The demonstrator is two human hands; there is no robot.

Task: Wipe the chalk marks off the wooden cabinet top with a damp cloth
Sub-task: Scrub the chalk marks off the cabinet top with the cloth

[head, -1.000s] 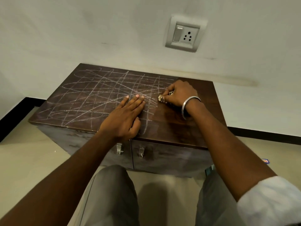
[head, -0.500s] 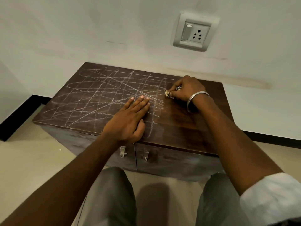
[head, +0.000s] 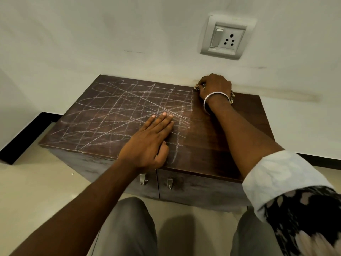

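A low dark wooden cabinet top [head: 239,126] carries white crossing chalk marks [head: 120,111] over its left and middle parts. Its right part looks free of marks. My left hand [head: 149,143] lies flat on the top near the front edge, fingers straight and together. My right hand [head: 215,85] is at the back edge against the wall, fingers curled round a small bunched cloth [head: 197,87]. Only patterned bits of the cloth show, at the fingertips and by the wrist. A metal bangle sits on that wrist.
The cabinet stands against a white wall with a switch and socket plate [head: 227,40] above its right end. Two small metal door handles [head: 156,181] are on the front. My knees are just before the cabinet on a beige floor [head: 36,191].
My right hand has slid with the cloth away from me, from the middle of the top to the back edge at the wall. My left hand has stayed flat in place.
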